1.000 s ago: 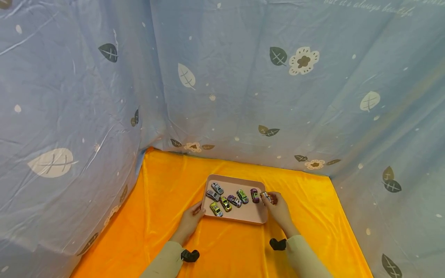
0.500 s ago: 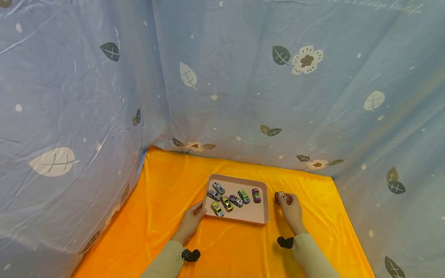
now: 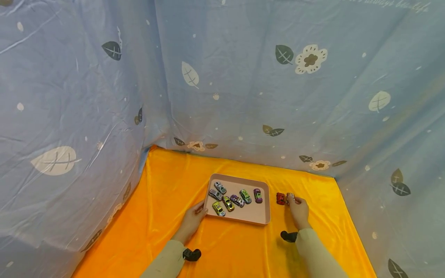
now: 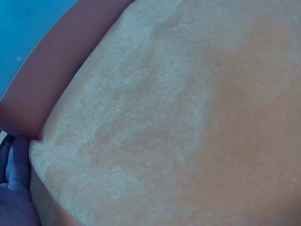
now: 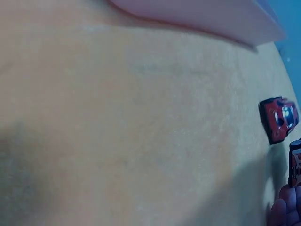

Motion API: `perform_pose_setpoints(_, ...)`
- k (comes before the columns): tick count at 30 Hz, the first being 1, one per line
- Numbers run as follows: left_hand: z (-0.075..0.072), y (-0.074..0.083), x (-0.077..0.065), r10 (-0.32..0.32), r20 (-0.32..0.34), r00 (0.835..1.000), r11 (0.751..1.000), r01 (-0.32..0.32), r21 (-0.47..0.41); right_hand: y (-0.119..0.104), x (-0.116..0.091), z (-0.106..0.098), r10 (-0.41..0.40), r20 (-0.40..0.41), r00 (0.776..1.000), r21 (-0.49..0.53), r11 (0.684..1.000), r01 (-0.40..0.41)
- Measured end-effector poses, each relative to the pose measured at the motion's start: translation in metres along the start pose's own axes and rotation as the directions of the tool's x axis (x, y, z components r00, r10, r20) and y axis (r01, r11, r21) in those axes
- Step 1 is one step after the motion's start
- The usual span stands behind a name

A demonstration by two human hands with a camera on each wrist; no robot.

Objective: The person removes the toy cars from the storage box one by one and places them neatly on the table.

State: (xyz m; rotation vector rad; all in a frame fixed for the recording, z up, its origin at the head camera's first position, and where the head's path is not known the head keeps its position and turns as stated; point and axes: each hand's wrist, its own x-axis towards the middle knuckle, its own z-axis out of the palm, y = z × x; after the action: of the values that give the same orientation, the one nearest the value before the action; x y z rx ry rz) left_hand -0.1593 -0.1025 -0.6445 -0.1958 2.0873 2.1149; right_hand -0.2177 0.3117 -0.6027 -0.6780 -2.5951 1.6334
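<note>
In the head view my left hand grips the near left corner of a shallow pink tray, thumb at its rim. Several small toy cars lie in the tray, among them a purple car at the right and a yellow-green car at the near left. To the tray's right, my right hand pinches a silvery toy car, partly hidden by the fingers. Just left of it a red toy car stands on the cloth; the right wrist view shows this red car apart from the held car.
Yellow-orange cloth covers the surface under the tray. Pale blue printed curtains rise at the back and on both sides. A black wrist camera sits on the left wrist and another camera on the right.
My right hand has moved right, from the tray's right edge to the cloth beyond, carrying the silvery car. The red car now shows uncovered. The left hand stays at the tray corner.
</note>
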Motion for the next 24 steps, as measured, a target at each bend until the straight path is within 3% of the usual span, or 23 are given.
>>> perform_pose_setpoints(6,0.0017,0.0012,0.0001,0.014,-0.004,1.000,1.000,-0.014,0.002,-0.0003,0.0035,-0.0007,0.096,0.029,0.995,0.064,0.993,-0.098)
perform_pose_setpoints(10,0.0015,0.0005,0.0001,0.008,0.001,1.000,1.000,-0.008,-0.008,0.0000,0.0053,0.0009,0.121,0.009,0.993,0.079,0.989,-0.121)
perform_pose_setpoints(16,0.0002,0.0001,-0.0001,0.005,0.008,1.000,1.000,-0.005,-0.009,0.0022,0.0075,0.0048,0.081,-0.024,0.996,0.083,0.993,-0.079)
perform_pose_setpoints(24,-0.0013,0.0002,-0.0001,-0.001,0.004,1.000,1.000,0.001,-0.001,0.0045,0.0071,0.0076,0.052,0.007,0.999,0.054,0.997,-0.052)
